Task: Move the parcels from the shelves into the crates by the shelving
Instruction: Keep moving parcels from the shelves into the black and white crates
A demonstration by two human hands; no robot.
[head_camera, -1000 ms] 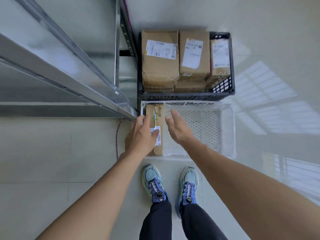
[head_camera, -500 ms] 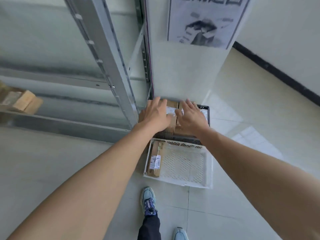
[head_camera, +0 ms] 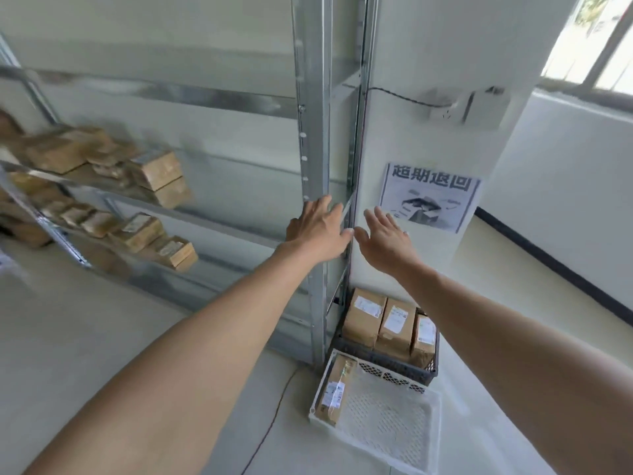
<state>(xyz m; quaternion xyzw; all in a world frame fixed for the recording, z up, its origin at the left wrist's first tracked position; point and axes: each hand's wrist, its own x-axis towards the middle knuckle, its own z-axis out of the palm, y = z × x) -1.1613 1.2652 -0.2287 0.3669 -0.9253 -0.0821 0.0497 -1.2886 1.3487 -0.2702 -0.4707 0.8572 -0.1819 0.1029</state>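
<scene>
The tall grey steel shelving (head_camera: 310, 159) holds many brown cardboard parcels (head_camera: 159, 171) on its left shelves, so most of the job seems left to do. By its foot the dark slatted plastic crate (head_camera: 394, 368) is packed with three upright parcels (head_camera: 394, 323), and the white perforated plastic crate (head_camera: 390, 419) has one slim brown parcel (head_camera: 334, 389) against its left wall. The white wall poster (head_camera: 430, 197) reads 超期退回 and the parcels' white labels (head_camera: 368, 306) are too small to read, while the left hand (head_camera: 317, 231) and the right hand (head_camera: 385, 236) are raised by the shelving's end, fingers straight, holding nothing.
</scene>
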